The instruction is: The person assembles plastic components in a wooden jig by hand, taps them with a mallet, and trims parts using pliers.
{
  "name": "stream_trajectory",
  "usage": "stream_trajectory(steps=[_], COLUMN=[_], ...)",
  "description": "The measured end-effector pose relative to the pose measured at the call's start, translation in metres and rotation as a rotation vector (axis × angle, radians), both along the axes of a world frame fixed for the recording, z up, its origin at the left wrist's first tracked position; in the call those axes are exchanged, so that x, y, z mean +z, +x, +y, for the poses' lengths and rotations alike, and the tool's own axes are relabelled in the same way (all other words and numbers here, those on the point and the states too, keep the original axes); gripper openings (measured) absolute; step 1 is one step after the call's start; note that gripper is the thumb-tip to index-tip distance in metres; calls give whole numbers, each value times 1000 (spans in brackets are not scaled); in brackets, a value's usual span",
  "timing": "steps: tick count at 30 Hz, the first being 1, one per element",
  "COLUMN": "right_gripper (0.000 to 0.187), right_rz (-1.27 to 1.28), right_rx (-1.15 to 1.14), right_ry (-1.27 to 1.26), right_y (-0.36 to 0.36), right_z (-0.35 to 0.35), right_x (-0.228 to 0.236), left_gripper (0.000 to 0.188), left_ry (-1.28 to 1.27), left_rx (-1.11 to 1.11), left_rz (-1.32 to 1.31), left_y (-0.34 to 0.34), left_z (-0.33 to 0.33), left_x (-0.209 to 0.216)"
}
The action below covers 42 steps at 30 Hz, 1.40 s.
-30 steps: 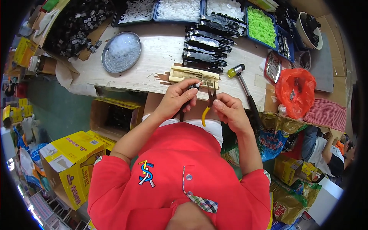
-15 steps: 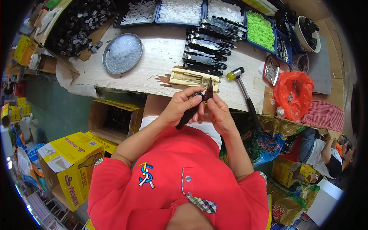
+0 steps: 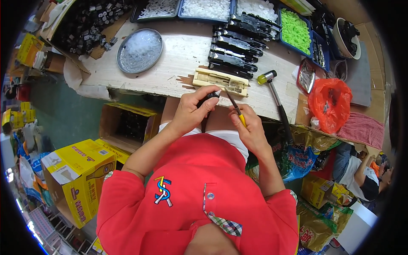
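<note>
My left hand (image 3: 192, 111) grips a long black plastic part (image 3: 209, 100) just in front of the table edge. My right hand (image 3: 248, 127) holds yellow-handled pliers (image 3: 236, 109), their dark tip meeting the upper end of the black part. Both hands sit close together above my lap. Right behind them on the wooden table (image 3: 182, 68) lies a pale wooden jig block (image 3: 220, 80). Behind it stands a stack of several black parts (image 3: 238, 46).
A hammer (image 3: 275, 95) with a yellow-and-black head lies to the right of the jig. A round metal tray (image 3: 139, 50) sits to the left. Trays of white and green pieces (image 3: 295, 29) line the back. An orange bag (image 3: 330, 104) hangs at right. Yellow cartons (image 3: 78, 176) stand on the floor. Another person (image 3: 361, 170) sits at lower right.
My hands have come down and closer together at the table edge. The pliers, held lower and apart before, now point up to the black part's end.
</note>
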State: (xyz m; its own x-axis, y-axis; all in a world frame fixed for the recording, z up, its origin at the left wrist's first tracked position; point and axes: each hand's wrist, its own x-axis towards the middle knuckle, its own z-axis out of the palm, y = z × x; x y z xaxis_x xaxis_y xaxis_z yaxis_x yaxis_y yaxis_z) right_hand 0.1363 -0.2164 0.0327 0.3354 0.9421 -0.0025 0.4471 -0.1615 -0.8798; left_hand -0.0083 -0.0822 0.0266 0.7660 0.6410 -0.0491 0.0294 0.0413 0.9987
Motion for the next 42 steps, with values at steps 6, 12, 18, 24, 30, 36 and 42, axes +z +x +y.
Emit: stream_trajectory(steps=[6, 12, 18, 24, 30, 36, 42], right_gripper=[19, 21, 22, 22, 20, 17, 17], right_rz=[-251, -280, -333, -388, -420, -389, -439], right_rx=[76, 46, 74, 92, 162, 280, 351], right_ry=[-24, 20, -15, -6, -58, -26, 53], right_y=[-4, -2, 0, -1, 1, 5, 5], right_z=[4, 2, 4, 7, 9, 10, 14], right_x=[9, 10, 11, 16, 15, 18, 13], left_gripper=[28, 28, 28, 27, 25, 19, 22], left_ry=[168, 131, 185, 313, -22, -982, -1218], left_rx=[42, 44, 55, 102, -10, -431, -523], left_rz=[17, 17, 24, 59, 74, -280, -360], left_y=[-1, -3, -2, 0, 0, -8, -21], left_z=[-2, -3, -4, -3, 6, 30, 30], left_x=[0, 5, 3, 6, 2, -7, -18])
